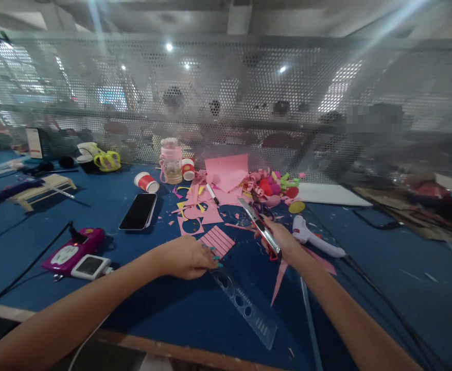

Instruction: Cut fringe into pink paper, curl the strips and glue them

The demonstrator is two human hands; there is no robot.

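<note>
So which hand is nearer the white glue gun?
Right. The right hand, holding a utility knife, is just beside the white glue gun. The left hand rests farther off, on the clear ruler.

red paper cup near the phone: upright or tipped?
Tipped. The red paper cup lies on its side on the blue table, rim facing left.

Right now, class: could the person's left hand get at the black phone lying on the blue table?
Probably yes. The left hand rests by the clear ruler, and only bare blue table lies between it and the phone; nothing blocks the way.
</note>
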